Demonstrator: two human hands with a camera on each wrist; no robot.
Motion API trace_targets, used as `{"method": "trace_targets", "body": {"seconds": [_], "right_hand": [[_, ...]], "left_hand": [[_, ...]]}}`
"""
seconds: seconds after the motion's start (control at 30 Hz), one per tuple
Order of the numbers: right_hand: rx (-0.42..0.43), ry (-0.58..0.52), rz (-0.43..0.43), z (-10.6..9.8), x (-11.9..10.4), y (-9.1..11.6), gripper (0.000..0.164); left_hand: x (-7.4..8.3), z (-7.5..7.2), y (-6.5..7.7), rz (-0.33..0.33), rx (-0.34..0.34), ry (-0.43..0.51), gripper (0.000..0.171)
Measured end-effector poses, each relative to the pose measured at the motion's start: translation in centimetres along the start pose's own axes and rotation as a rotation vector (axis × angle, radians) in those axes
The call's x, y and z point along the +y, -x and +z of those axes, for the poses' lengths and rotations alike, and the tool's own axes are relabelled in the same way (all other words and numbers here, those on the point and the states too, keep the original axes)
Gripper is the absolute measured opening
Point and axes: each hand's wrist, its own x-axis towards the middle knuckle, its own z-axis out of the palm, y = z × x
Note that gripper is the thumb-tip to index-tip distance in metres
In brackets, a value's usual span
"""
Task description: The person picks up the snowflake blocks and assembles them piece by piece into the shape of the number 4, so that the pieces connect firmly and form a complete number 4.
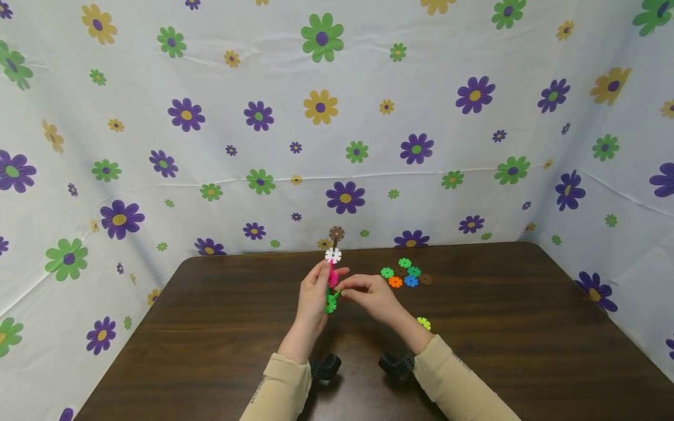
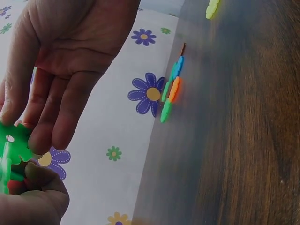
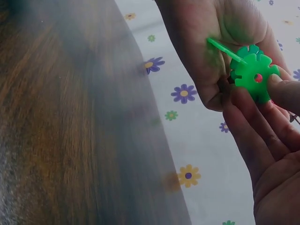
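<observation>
My left hand (image 1: 312,295) grips an upright chain of notched plastic flower discs. A brown disc (image 1: 337,233) tops it, above a white disc (image 1: 333,255), with a pink disc (image 1: 333,278) by the fingers. At the lower end hangs a bright green disc (image 1: 330,304). My right hand (image 1: 375,297) pinches a green disc (image 3: 257,78) between thumb and fingertips, right at the chain's lower end. Its other fingers stretch out loosely in the left wrist view. Part of the chain is hidden behind the left fingers.
Several loose discs, including an orange disc (image 1: 395,282) and a blue disc (image 1: 411,281), lie on the dark wooden table (image 1: 221,327) beyond the right hand. A yellow disc (image 1: 423,323) sits near the right forearm. A flowered cloth (image 1: 284,146) hangs behind.
</observation>
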Motion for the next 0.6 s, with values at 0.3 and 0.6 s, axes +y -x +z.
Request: {"method": "trace_targets", "body": {"seconds": [0.3,0.6], "right_hand": [[0.07,0.064,-0.013,1.0,-3.0,0.2,0.016],[0.214,0.037,0.102,1.8,-0.7,0.2,0.02]], "left_hand": [[0.0,-0.1,-0.3,0.028,0.012,-0.002,0.038],[-0.1,0.0,-0.2,0.04,0.062,-0.011,0.034]]}}
